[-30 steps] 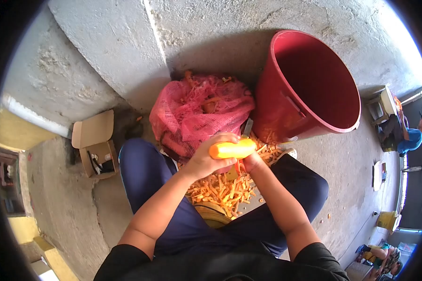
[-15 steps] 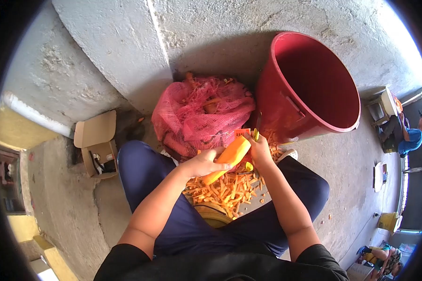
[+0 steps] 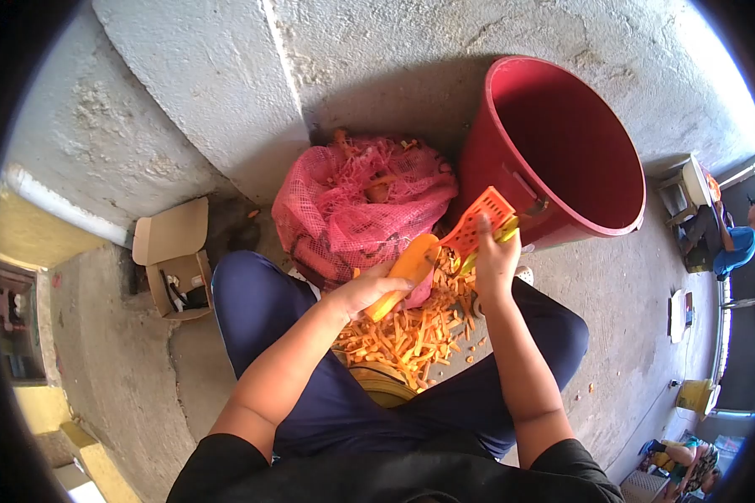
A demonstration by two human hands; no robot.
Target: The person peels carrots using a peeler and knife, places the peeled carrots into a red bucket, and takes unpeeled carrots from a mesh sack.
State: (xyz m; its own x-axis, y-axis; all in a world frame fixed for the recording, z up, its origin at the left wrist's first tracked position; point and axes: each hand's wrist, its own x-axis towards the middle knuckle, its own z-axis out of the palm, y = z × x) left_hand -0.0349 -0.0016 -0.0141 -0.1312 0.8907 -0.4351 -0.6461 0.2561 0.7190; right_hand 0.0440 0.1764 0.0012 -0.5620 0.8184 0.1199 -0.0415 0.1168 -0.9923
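Note:
My left hand (image 3: 362,295) is closed around the lower part of a thick, peeled-looking orange carrot (image 3: 409,270), its brownish end pointing up and right. My right hand (image 3: 497,256) grips an orange slotted plastic tool (image 3: 488,211) with a yellow-green part beside it. The tool's lower edge is close to the carrot's far end; whether they touch I cannot tell. Below both hands, a heap of orange peel strips (image 3: 403,339) lies between my legs. A pink mesh sack (image 3: 335,214) with orange pieces on top stands just beyond the carrot.
A large red bin (image 3: 499,159) stands beside the sack, against the rough wall (image 3: 377,50). An open cardboard box (image 3: 184,281) sits by my left knee. A yellow rounded object (image 3: 382,390) is under the peels. Other people (image 3: 736,247) sit far right.
My right hand has moved right and slightly down, away from the carrot, and the orange tool now shows more fully. The left hand still holds the carrot, which has tilted more upright.

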